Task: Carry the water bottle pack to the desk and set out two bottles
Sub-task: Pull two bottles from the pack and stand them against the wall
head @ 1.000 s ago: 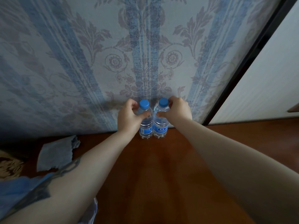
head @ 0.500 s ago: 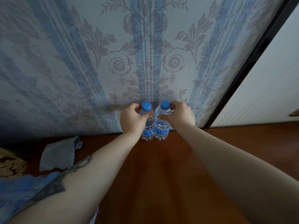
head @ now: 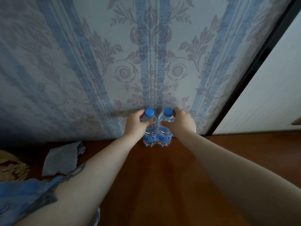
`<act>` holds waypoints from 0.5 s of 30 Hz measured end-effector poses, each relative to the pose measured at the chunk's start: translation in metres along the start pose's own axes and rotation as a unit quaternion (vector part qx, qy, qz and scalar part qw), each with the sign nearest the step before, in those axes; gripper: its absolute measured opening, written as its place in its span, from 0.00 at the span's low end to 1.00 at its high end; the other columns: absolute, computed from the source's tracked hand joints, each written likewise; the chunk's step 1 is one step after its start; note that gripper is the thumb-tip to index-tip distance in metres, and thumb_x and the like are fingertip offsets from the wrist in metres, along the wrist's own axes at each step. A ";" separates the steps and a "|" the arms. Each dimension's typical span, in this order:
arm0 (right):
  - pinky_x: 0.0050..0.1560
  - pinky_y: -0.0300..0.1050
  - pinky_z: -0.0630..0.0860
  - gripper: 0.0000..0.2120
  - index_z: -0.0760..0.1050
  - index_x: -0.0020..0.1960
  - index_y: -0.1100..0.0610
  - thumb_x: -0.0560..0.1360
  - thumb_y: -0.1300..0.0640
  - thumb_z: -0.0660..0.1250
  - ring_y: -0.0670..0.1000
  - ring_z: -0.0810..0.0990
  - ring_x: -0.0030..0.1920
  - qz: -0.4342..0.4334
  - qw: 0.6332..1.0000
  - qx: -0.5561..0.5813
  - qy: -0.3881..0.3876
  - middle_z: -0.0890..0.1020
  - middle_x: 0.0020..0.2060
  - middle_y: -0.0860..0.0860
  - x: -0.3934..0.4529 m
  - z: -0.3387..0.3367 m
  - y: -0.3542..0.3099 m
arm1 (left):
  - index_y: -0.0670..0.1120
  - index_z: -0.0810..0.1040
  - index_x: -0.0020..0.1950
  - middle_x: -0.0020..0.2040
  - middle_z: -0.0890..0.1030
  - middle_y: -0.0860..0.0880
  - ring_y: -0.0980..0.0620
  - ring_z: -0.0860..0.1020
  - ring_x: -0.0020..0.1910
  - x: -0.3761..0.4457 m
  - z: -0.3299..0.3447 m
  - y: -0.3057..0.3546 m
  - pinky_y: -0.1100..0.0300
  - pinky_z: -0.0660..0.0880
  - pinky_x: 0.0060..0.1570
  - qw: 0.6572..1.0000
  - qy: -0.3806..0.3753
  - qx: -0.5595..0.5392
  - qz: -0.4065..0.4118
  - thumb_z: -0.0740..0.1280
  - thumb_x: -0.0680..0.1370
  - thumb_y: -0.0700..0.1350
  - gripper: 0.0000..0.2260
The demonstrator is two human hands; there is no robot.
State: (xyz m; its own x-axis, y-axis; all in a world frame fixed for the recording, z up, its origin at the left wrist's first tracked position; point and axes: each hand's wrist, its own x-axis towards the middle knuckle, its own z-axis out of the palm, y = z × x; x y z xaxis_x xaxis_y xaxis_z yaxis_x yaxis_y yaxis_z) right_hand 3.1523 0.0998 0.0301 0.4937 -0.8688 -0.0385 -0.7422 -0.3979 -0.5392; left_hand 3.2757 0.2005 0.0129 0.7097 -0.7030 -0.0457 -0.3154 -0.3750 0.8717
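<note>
Two clear water bottles with blue caps and blue labels stand upright side by side, touching, at the back of the brown wooden desk (head: 162,185), close to the wall. My left hand (head: 135,123) is wrapped around the neck and shoulder of the left bottle (head: 149,136). My right hand (head: 180,122) grips the neck of the right bottle (head: 164,136). Both arms reach forward over the desk. The water bottle pack itself is outside the view.
A crumpled grey-blue cloth (head: 61,159) lies on the desk at the left. Blue fabric (head: 19,198) fills the lower left corner, with a tan patterned item (head: 11,168) above it. Patterned blue wallpaper (head: 146,62) backs the desk; a dark frame (head: 254,70) and white panel (head: 268,95) stand at right.
Both bottles sit a little lower and further back against the wall in the view. My hands keep the same hold on their necks; the camera has tilted slightly upward.
</note>
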 end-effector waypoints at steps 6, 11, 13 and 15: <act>0.46 0.50 0.77 0.25 0.73 0.60 0.56 0.68 0.47 0.75 0.56 0.79 0.51 -0.004 1.000 0.018 0.006 0.82 0.54 0.54 -0.001 0.000 0.000 | 0.42 0.79 0.63 0.56 0.84 0.46 0.50 0.81 0.53 -0.004 -0.002 -0.005 0.59 0.76 0.52 0.998 0.063 0.013 -0.004 0.79 0.68 0.51 0.27; 0.44 0.46 0.72 0.25 0.74 0.60 0.57 0.68 0.49 0.76 0.56 0.79 0.52 0.001 0.999 0.044 0.021 0.82 0.55 0.55 -0.002 0.003 0.001 | 0.41 0.81 0.61 0.56 0.85 0.43 0.51 0.80 0.51 -0.003 -0.005 -0.002 0.61 0.73 0.50 0.998 0.034 0.046 0.015 0.78 0.70 0.48 0.22; 0.44 0.46 0.71 0.24 0.74 0.61 0.57 0.69 0.49 0.75 0.57 0.79 0.52 0.000 0.999 0.044 0.024 0.82 0.55 0.55 -0.002 0.004 0.001 | 0.41 0.80 0.62 0.57 0.85 0.43 0.52 0.80 0.50 -0.004 -0.005 -0.002 0.62 0.72 0.49 0.998 0.032 0.046 0.019 0.77 0.71 0.47 0.21; 0.43 0.46 0.71 0.24 0.74 0.61 0.57 0.69 0.48 0.75 0.57 0.79 0.53 -0.003 0.999 0.041 0.028 0.82 0.55 0.55 -0.002 0.005 0.001 | 0.41 0.80 0.62 0.57 0.85 0.44 0.52 0.79 0.50 -0.005 -0.005 -0.002 0.63 0.71 0.48 0.998 0.030 0.047 0.021 0.76 0.72 0.46 0.21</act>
State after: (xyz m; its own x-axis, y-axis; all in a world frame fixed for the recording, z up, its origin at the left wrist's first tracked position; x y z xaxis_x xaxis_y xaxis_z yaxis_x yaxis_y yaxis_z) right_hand 3.1529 0.1026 0.0252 0.4702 -0.8825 0.0112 -0.6980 -0.3796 -0.6072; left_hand 3.2765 0.2078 0.0138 0.7301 -0.6830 0.0227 -0.4019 -0.4022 0.8226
